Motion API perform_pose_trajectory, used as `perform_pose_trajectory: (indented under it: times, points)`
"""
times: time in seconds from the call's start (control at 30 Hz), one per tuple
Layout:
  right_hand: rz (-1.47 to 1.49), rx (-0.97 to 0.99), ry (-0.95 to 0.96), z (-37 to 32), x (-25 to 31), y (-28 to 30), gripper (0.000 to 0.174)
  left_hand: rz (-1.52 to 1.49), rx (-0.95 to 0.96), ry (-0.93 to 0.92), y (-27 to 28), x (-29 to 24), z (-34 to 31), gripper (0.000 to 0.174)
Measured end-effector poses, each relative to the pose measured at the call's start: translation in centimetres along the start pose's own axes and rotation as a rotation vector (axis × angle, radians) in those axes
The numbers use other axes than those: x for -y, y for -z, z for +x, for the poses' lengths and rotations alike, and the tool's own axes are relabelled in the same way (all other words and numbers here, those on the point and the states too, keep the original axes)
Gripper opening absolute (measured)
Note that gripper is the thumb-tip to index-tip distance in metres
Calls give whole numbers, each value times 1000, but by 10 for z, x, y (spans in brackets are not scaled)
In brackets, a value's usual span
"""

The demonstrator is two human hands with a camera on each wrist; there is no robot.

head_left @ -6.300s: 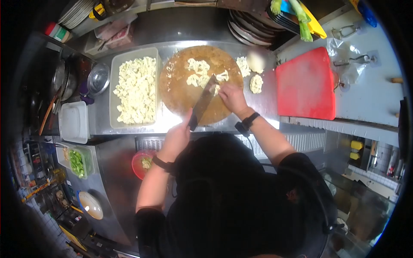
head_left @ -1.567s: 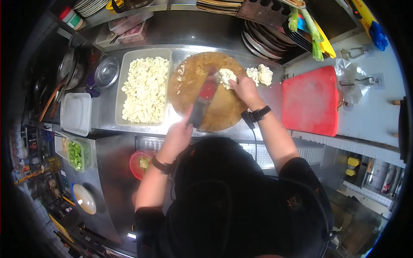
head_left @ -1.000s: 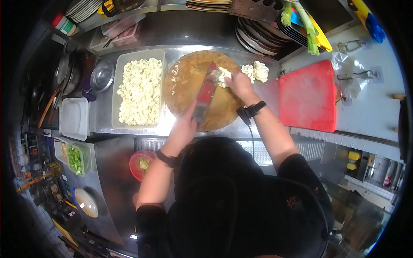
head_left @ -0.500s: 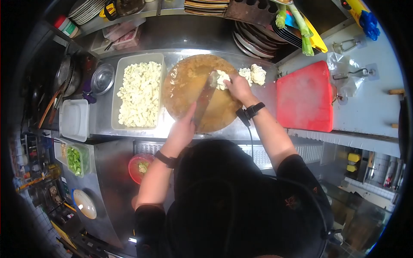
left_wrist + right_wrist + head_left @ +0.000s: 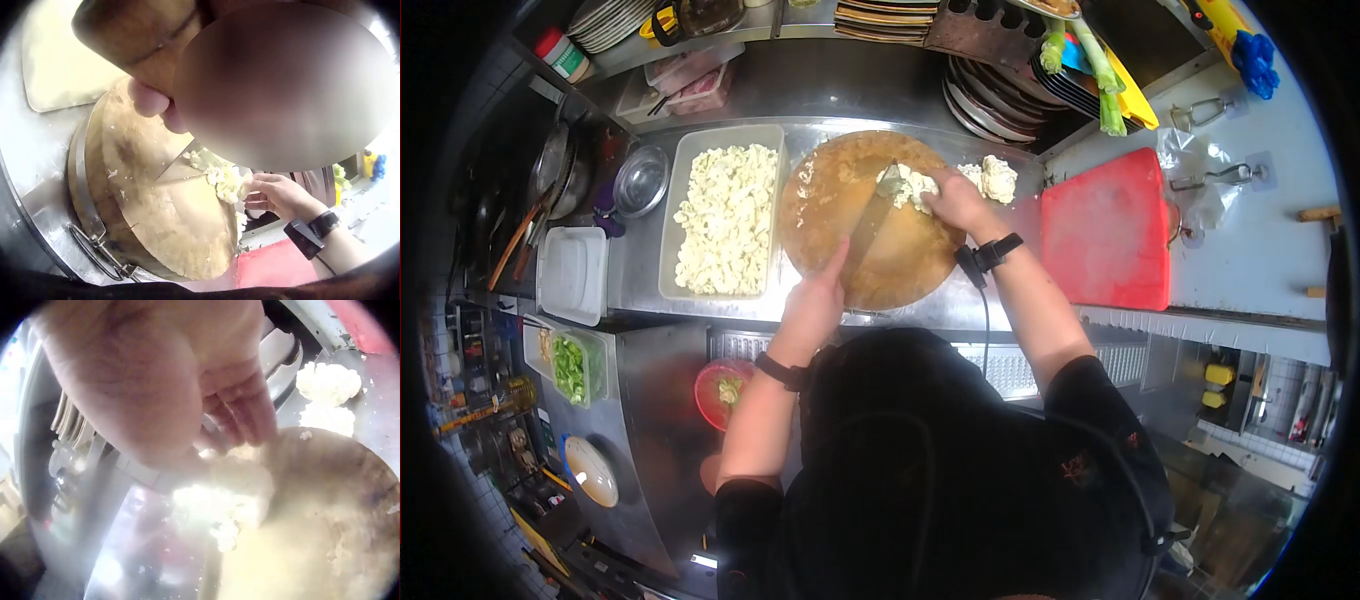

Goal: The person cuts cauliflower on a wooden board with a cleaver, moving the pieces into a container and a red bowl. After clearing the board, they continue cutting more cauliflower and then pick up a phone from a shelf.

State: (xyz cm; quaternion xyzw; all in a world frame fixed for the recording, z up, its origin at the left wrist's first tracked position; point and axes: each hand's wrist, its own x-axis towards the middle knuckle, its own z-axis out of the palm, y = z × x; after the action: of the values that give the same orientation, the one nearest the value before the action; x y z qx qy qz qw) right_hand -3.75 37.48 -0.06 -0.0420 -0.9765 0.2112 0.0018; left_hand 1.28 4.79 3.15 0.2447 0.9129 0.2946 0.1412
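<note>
In the head view my left hand [image 5: 812, 305] grips a cleaver [image 5: 868, 232], its blade slanting across the round wooden chopping block [image 5: 825, 215]. The blade's far end meets a chunk of cauliflower [image 5: 914, 188] on the block's right half. My right hand [image 5: 960, 202] holds that chunk from the right, fingers bent against it. Seen from the left wrist, the blade [image 5: 178, 164] lies beside the green-white stem end. In the right wrist view the chunk [image 5: 219, 503] is blurred and bright beneath the palm. More cauliflower [image 5: 998, 180] sits just past the block's right edge.
A rectangular tub [image 5: 668, 225] full of cut cauliflower stands left of the block. To the right leans a red cutting board [image 5: 1105, 230]. Behind are stacked plates [image 5: 990, 100]; a metal bowl [image 5: 641, 182] and a white container [image 5: 573, 275] sit at far left.
Loose florets lay mid-block 6.3 seconds ago; they are gone from there, and a larger chunk is held instead. Recently the blade has shifted slightly along the chunk, which now spreads wider beside it.
</note>
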Motion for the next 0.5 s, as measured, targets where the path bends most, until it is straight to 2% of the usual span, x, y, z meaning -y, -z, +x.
perform_pose_trajectory:
  times: [0.03, 0.07, 0.2, 0.27, 0.3, 0.37, 0.5]
  points:
    - [87, -116, 45, -2, 1, -8, 45, -24, -2, 21, 0, 0, 0, 71]
    - [186, -51, 79, -1, -1, -12, 50, -23, -1, 21, 0, 1, -1, 71]
    - [147, -66, 84, -9, 0, -6, 49, -72, 4, 42, -1, 1, 2, 71]
    - [96, 165, -91, -17, 15, 26, 51, -92, 5, 47, -2, 2, 1, 72]
    - [94, 167, -87, -18, 13, 30, 51, -105, -14, 27, -2, 3, 2, 69]
    - [-73, 229, -197, -19, 8, 36, 53, -118, -32, 3, -3, 4, 2, 66]
    - [-90, 91, -220, -14, 13, 25, 54, -191, -44, -12, 7, 0, -4, 71]
